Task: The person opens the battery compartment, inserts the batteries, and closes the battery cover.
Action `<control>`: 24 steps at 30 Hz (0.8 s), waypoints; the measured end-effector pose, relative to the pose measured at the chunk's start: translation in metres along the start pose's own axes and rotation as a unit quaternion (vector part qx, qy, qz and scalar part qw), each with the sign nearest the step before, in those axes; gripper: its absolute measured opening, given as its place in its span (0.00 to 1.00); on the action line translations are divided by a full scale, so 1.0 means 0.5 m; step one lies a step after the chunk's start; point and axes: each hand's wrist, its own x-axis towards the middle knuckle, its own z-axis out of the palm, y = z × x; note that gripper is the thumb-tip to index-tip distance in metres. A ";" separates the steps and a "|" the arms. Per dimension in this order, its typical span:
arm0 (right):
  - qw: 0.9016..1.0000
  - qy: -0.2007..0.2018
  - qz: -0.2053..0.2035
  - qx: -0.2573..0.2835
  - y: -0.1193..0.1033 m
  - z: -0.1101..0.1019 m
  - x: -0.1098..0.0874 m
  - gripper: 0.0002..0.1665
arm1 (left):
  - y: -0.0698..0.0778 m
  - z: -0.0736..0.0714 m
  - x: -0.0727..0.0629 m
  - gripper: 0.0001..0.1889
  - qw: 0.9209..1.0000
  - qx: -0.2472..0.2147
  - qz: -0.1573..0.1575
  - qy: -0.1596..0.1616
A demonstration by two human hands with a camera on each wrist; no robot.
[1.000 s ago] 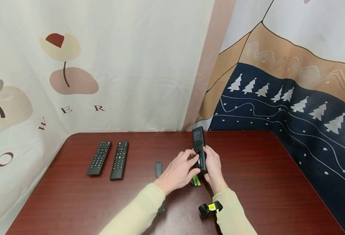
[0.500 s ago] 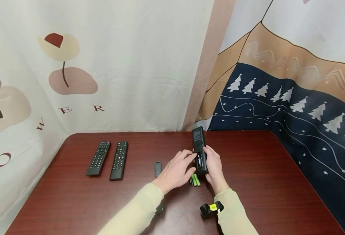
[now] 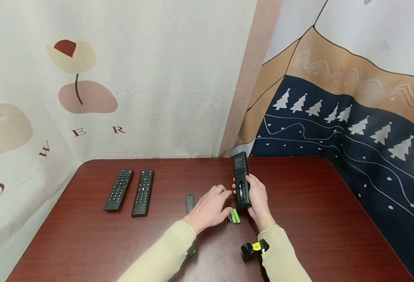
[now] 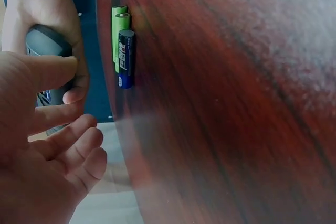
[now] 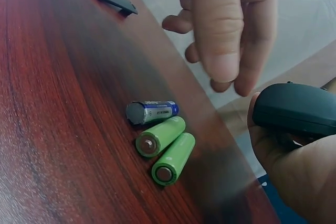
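Observation:
My right hand (image 3: 259, 197) grips a black remote control (image 3: 241, 168), back side up. Its battery compartment is uncovered, and a battery (image 3: 241, 191) shows inside. Just left of the remote, my left hand (image 3: 209, 207) holds nothing, its fingers loosely bent above the table. In the right wrist view, two green batteries (image 5: 173, 159) and a dark blue and silver battery (image 5: 152, 112) lie side by side on the table below the hands. A small dark battery cover (image 3: 190, 203) lies on the table, left of my left hand.
Two more black remote controls, one (image 3: 119, 190) beside the other (image 3: 143, 193), lie buttons up on the left of the brown table (image 3: 87, 239). Printed curtains (image 3: 164, 78) hang behind the far edge and along the sides.
My left hand has drawn back from the remote's battery compartment, a little down and left. The remote has tilted slightly and shifted a little right in my right hand.

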 end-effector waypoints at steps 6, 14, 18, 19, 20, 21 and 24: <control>1.000 0.003 0.004 0.003 -0.001 -0.002 0.002 0.26 | -0.001 0.008 -0.001 0.22 0.999 0.027 0.001 -0.019; 1.000 0.000 0.007 -0.003 0.001 -0.004 0.003 0.27 | 0.003 0.017 -0.002 0.17 0.999 0.043 -0.004 -0.029; 1.000 0.002 0.009 -0.003 0.001 -0.005 0.003 0.27 | 0.006 0.021 -0.002 0.15 0.998 0.050 -0.008 -0.035; 1.000 0.002 0.009 -0.002 0.001 -0.005 0.003 0.27 | 0.007 0.021 -0.003 0.15 0.998 0.052 -0.010 -0.036; 1.000 0.001 0.008 -0.001 0.001 -0.005 0.002 0.27 | 0.008 0.021 -0.003 0.15 0.998 0.053 -0.011 -0.038; 1.000 0.001 0.008 -0.001 0.001 -0.005 0.002 0.27 | 0.009 0.022 -0.004 0.15 0.998 0.055 -0.012 -0.039; 1.000 0.000 0.006 -0.001 0.001 -0.005 0.002 0.27 | 0.012 0.022 -0.006 0.15 0.997 0.059 -0.012 -0.038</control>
